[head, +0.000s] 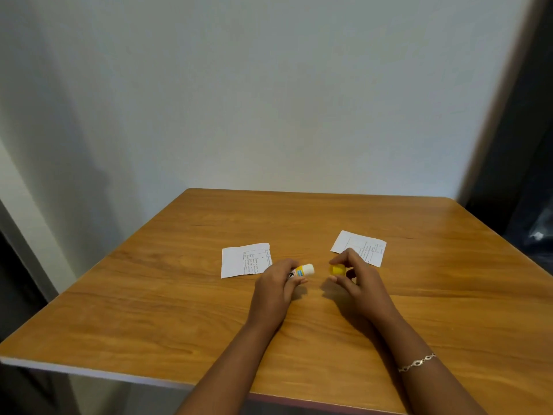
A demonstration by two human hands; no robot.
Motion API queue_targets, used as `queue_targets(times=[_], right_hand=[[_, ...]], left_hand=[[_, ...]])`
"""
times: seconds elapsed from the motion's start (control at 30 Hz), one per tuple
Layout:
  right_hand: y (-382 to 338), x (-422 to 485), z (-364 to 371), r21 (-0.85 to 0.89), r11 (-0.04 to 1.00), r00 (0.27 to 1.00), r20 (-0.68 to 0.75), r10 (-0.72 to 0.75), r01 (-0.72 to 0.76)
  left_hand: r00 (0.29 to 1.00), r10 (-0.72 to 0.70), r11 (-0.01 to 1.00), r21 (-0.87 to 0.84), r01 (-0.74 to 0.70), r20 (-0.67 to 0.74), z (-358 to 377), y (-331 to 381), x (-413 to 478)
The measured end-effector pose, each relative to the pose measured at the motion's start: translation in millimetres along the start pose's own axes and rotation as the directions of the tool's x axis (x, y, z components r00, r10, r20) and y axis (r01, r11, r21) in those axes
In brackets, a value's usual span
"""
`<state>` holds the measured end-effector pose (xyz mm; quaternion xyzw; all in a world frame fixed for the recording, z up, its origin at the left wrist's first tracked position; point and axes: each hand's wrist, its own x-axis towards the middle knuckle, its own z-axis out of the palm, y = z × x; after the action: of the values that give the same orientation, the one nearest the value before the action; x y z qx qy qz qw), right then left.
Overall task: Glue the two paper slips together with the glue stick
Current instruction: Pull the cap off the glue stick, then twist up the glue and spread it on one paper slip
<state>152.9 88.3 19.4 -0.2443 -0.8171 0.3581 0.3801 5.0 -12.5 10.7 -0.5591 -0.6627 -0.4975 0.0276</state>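
**Cap off the glue stick, both slips lying flat**

The person sat at a wooden table [179, 295] pushed up against a pale wall [269, 85], both bare forearms reaching in from the six o'clock edge. The left hand [275, 292] was closed round the glue stick [303, 270], fingers wrapped over its printed barrel so that only the white end stuck out, pointing toward three o'clock. The stick lay roughly level, lifted a little off the wood, with its shadow under it.

Just beside it, toward three o'clock and not touching, the right hand [356, 283] pinched the yellow cap [337, 269] between thumb and fingertips, the cap's open mouth turned toward the stick's bare end. A narrow gap of tabletop showed between cap and stick. A thin chain bracelet [417, 362] sat on the right wrist.

The two slips rested flat on the table beyond the hands, well apart from each other. The left paper slip [244, 260] lay at about eleven o'clock from the left hand, its near corner running just behind the knuckles. The right paper slip [359, 245] lay at about twelve o'clock from the right hand, and the raised fingers hid part of its near edge. Both carried small ruled print, too fine to read. Neither hand touched either slip, as far as I could tell.
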Motion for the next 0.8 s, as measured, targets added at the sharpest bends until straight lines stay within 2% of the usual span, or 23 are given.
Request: queue_targets(times=[0.07,0.3,0.57,0.8], right_hand=[[0.9,1.4,-5.0,0.046,0.998,0.999,-0.024,0.04,-0.039],[11.1,5.0,-8.3,0.036,0.979,0.967,-0.151,0.204,-0.201],[12.3,5.1,-7.8,-0.006,0.965,0.958,-0.115,0.261,-0.264],[8.1,4.2,-8.8,-0.105,0.945,0.95,-0.081,0.301,-0.309]], left_hand=[[1.0,-0.021,1.0,-0.022,0.021,-0.009,-0.6,1.2,-0.4],[0.991,-0.114,0.98,-0.17,0.101,-0.064,-3.8,2.8,0.5],[0.98,-0.17,0.951,-0.278,0.135,-0.106,-4.4,-1.0,1.3],[0.966,-0.159,0.976,-0.178,0.123,-0.206,-7.7,-2.5,2.4]])
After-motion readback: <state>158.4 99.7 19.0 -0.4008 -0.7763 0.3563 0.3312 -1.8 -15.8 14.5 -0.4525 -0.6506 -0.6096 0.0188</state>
